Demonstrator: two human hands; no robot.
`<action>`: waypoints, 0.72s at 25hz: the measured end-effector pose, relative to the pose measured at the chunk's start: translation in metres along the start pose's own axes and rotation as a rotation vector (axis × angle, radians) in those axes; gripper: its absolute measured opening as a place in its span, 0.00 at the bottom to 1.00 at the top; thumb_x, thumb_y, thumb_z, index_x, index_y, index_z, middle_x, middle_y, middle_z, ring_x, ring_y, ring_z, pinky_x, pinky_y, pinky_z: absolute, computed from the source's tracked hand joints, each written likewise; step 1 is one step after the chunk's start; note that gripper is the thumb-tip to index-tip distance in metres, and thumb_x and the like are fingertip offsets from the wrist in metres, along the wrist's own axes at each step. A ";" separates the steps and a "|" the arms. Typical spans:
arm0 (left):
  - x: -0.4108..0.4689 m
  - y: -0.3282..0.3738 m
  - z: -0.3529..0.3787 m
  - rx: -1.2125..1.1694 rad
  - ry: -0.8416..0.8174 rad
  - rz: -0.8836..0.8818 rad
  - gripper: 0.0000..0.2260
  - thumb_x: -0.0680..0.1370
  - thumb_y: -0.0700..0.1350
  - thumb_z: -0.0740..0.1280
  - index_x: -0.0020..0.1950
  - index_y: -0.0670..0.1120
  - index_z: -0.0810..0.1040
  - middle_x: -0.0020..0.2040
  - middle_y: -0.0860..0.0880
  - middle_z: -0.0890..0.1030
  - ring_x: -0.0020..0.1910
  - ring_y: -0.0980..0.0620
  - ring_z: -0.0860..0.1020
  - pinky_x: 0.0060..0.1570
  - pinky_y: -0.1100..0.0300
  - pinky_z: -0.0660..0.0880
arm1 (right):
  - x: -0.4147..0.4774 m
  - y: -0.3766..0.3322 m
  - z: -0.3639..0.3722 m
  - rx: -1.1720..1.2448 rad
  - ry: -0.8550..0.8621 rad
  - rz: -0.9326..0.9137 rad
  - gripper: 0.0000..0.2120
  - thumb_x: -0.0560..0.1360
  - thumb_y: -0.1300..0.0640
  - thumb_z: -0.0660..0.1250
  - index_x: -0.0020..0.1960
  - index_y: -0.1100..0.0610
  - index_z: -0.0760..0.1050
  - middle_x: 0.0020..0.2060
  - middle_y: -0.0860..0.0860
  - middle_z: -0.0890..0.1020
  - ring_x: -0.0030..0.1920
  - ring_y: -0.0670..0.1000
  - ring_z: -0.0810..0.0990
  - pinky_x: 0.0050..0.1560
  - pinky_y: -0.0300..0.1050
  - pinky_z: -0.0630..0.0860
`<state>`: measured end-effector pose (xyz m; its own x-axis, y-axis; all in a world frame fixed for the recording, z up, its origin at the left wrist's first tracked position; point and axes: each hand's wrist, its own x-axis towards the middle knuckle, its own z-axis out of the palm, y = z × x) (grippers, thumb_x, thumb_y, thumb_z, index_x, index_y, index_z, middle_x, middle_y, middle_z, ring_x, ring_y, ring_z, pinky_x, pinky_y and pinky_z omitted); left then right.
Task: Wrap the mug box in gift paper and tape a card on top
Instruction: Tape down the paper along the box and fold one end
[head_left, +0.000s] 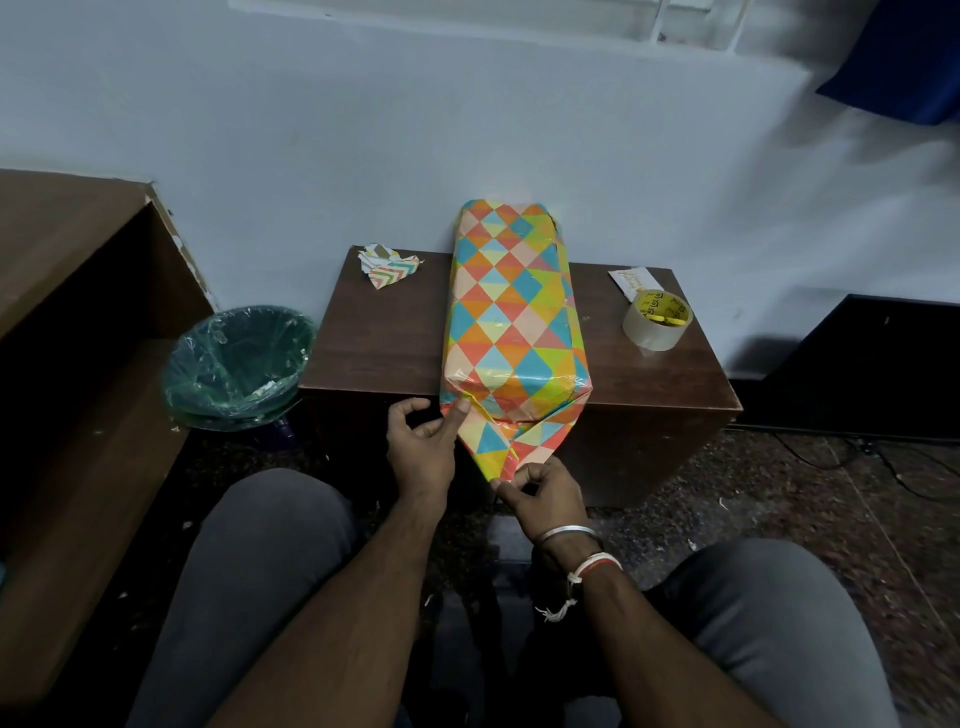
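Note:
The mug box (511, 306), long and covered in paper with bright triangles, lies lengthwise on a small brown table (384, 332). Its near end hangs past the table's front edge, where the paper forms a pointed flap (511, 447). My left hand (423, 447) presses its index finger against the flap's left fold by the box's corner. My right hand (540, 493) pinches the flap's tip between thumb and fingers. A white card (631, 280) lies at the table's back right, partly under a roll of clear tape (657, 319).
Scraps of patterned paper (389, 267) lie at the table's back left. A green bin (239, 364) with a plastic liner stands on the floor left of the table. A brown desk (67, 270) fills the left side. My knees are below the table.

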<state>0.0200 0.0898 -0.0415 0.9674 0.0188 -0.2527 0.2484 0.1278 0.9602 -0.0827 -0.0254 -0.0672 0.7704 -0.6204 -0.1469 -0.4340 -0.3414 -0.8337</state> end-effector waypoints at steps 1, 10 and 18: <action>0.002 0.001 0.000 0.001 0.008 0.000 0.21 0.72 0.49 0.81 0.58 0.46 0.74 0.45 0.47 0.85 0.42 0.57 0.84 0.33 0.67 0.77 | 0.001 -0.001 0.000 0.005 -0.002 0.003 0.17 0.69 0.57 0.81 0.31 0.53 0.74 0.46 0.48 0.79 0.46 0.48 0.79 0.43 0.36 0.71; 0.000 -0.011 -0.004 -0.103 -0.074 -0.126 0.15 0.74 0.44 0.79 0.52 0.45 0.76 0.45 0.46 0.87 0.46 0.51 0.86 0.41 0.58 0.82 | 0.002 0.000 0.001 -0.019 -0.004 0.010 0.14 0.69 0.55 0.81 0.34 0.59 0.79 0.44 0.48 0.79 0.43 0.49 0.79 0.44 0.41 0.72; -0.006 -0.019 -0.004 -0.022 -0.106 -0.073 0.18 0.73 0.45 0.80 0.56 0.49 0.75 0.48 0.42 0.86 0.50 0.45 0.86 0.51 0.45 0.84 | 0.003 0.000 0.001 -0.026 -0.011 -0.012 0.13 0.69 0.56 0.81 0.34 0.58 0.78 0.44 0.48 0.79 0.42 0.47 0.78 0.42 0.40 0.70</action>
<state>0.0091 0.0913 -0.0584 0.9468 -0.0964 -0.3072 0.3187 0.1468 0.9364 -0.0801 -0.0262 -0.0687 0.7806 -0.6084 -0.1435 -0.4368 -0.3667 -0.8215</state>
